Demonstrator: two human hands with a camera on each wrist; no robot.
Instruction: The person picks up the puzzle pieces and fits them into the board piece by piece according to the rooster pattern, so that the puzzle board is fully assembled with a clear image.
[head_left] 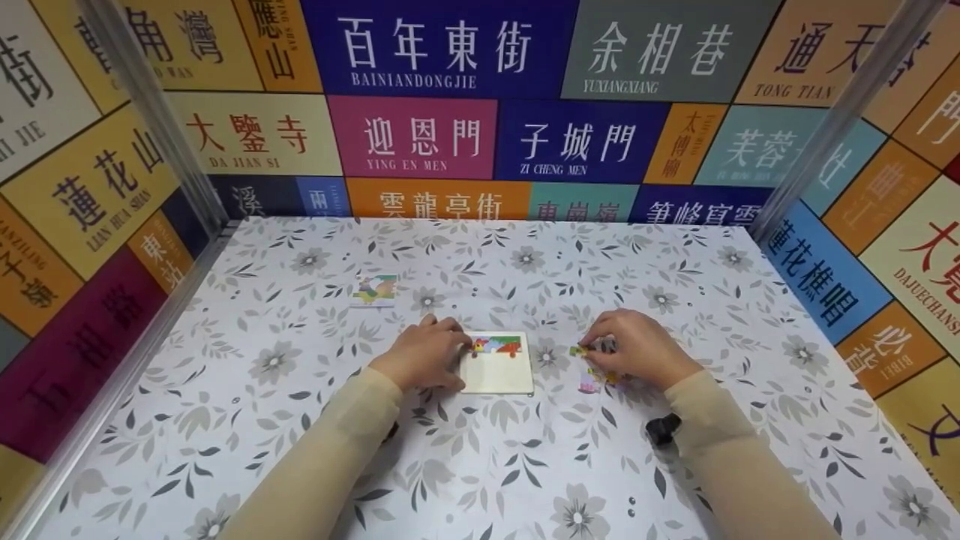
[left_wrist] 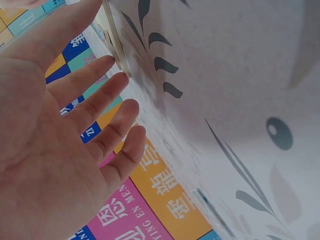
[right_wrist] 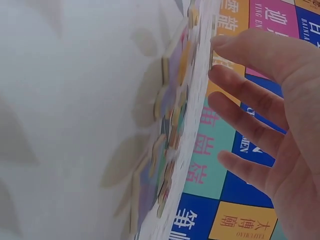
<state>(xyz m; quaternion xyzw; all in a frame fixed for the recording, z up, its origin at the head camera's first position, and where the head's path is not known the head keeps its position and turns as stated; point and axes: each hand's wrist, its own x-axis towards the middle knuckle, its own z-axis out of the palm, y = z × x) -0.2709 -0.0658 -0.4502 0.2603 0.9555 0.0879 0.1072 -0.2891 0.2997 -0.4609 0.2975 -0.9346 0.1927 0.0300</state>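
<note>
A pale puzzle tray point(head_left: 495, 373) lies on the table with a colourful strip of joined puzzle pieces point(head_left: 506, 345) along its far edge. My left hand point(head_left: 424, 352) rests at the tray's left side, thumb near the front corner and fingertips by the far corner. Its fingers are spread and fairly straight in the left wrist view. To the right of the tray, my right hand point(head_left: 634, 345) pinches a small greenish puzzle piece point(head_left: 577, 350) between thumb and index finger. Loose puzzle pieces point(head_left: 589, 382) lie under and beside that hand, partly hidden by it.
A small picture card point(head_left: 374, 289) with a colourful print lies farther back on the left. The table point(head_left: 300, 442) wears a white floral covering. Panels with large printed characters point(head_left: 442, 45) enclose the back and sides. A black wrist device point(head_left: 664, 430) shows under the right forearm.
</note>
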